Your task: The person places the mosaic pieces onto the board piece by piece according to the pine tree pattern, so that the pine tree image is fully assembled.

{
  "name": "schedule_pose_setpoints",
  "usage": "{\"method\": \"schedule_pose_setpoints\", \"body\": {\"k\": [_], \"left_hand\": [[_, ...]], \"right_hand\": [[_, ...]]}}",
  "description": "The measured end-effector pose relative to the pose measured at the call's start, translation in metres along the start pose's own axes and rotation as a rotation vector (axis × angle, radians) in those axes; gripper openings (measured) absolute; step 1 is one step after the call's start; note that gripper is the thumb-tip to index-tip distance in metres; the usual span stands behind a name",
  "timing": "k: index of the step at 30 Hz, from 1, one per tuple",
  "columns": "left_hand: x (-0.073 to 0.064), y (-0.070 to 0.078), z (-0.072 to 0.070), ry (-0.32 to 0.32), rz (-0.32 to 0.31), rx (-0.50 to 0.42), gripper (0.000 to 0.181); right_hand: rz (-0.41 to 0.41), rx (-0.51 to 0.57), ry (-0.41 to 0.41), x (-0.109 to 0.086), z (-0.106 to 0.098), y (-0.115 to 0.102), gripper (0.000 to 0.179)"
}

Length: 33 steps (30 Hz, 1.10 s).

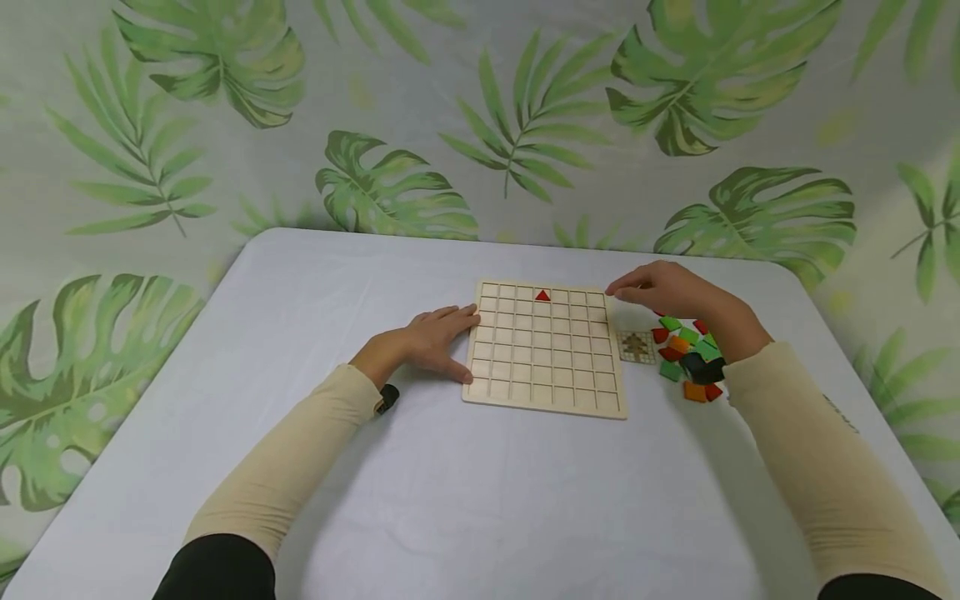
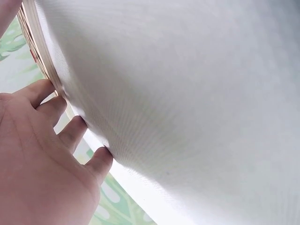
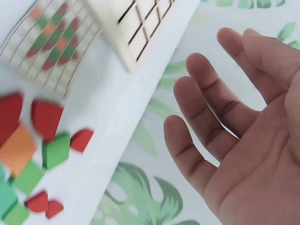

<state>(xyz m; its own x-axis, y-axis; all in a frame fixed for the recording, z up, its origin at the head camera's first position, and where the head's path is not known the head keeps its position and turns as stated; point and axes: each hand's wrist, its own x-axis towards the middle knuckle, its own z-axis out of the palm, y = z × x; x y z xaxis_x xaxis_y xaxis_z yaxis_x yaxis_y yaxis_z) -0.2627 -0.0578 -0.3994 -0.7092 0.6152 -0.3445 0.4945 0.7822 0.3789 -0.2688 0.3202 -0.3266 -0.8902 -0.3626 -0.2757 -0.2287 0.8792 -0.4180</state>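
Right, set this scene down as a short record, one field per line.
Surface: white-covered table, with a leaf-print backdrop behind
Board: wooden grid board, lying flat
Placed on board: one red triangle, far row, near the middle
Left hand: touches the board's left edge, thumb and fingers spread
Right hand: at the board's far right corner, no piece visible in it
Card: small pattern card, right of the board
Supply: loose pieces in red, green and orange, right of the card
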Motion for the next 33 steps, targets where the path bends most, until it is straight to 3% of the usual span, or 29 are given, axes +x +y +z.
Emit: {"method": "schedule_pose_setpoints", "body": {"k": [10,26,33], "left_hand": [[0.001,-0.001,0.001,-0.009,-0.001,0.015,0.103],[0.002,-0.001,0.003,-0.025,-0.003,0.058,0.105],[0.002,0.000,0.001,-0.033,-0.003,0.082,0.104]], "right_hand": [[0.029,0.035,0.023,-0.034,0.000,0.023,0.041],[0.131,0.034,0.096,-0.056,0.014,0.105,0.042],[0.167,0.038,0.116,-0.057,0.020,0.115,0.038]]}}
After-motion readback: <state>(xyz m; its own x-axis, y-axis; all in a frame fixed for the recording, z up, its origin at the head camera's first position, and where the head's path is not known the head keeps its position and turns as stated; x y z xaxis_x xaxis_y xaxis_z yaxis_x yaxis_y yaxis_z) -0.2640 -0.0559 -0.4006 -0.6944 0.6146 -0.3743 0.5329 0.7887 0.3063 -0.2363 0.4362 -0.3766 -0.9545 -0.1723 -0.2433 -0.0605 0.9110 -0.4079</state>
